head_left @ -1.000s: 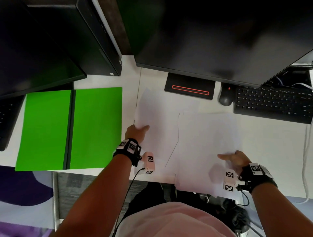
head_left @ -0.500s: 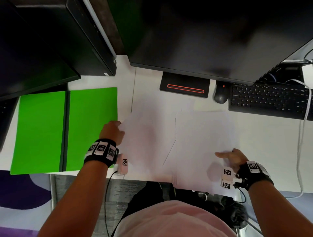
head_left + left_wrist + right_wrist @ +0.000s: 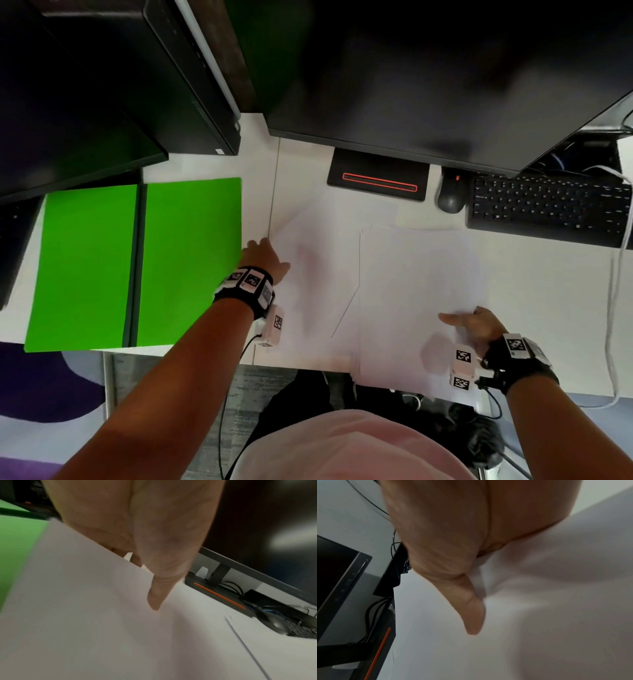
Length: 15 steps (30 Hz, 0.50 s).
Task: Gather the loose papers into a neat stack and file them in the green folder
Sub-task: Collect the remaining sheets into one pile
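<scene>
Head view: left hand (image 3: pixel 263 255) pinches loose sheet (image 3: pixel 308 274) center frame, right hand (image 3: pixel 474 325) grips paper stack (image 3: pixel 411 274) lower right, green folder (image 3: pixel 137 263) left.

Head overhead; wrists close, forward.

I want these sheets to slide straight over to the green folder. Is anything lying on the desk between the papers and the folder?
Nothing visible. The left sheet, held at its edge by the left hand, lies right beside the open green folder, with only a bare strip of white desk between them. The folder's pages show nothing lying on them.
</scene>
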Tool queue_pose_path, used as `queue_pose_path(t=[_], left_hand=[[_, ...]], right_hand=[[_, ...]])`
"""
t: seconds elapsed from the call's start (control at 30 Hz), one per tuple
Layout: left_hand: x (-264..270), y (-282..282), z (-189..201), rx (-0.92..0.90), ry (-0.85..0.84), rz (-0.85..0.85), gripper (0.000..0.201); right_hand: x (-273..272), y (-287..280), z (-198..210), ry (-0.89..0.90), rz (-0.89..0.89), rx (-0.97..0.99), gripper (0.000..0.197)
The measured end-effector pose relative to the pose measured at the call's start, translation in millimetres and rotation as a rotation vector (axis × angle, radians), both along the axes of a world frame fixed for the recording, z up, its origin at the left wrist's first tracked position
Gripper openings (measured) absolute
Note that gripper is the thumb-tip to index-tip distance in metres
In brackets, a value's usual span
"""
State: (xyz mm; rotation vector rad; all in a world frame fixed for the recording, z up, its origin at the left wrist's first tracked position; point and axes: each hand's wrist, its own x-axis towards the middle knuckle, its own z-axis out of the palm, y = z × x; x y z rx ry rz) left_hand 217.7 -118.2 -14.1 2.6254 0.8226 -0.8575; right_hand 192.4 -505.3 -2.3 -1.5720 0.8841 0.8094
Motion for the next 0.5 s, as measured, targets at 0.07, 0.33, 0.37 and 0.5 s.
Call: queue_pose_path(t=[0.07,0.33,0.37,0.5], left_hand=[[-8,-12,-7,0.001,-0.074,0.041,0.076],[-12,-35,-12,-0.133,0.057,0.429,0.089],[-10,-31,-11,-0.146,0.085,0.444,0.090],[-7,-27,-12,-0.147,0.052,0.487,0.083]], right_hand=[[1,-2,-5,0.007,-0.002,0.006,0.018],[3,-4,-13,0.019,0.021,-0.005,0.016],[3,-5,-14,0.017,0.018,0.002,0.015],[4,-6,-17,0.020,0.028,0.001,0.012]])
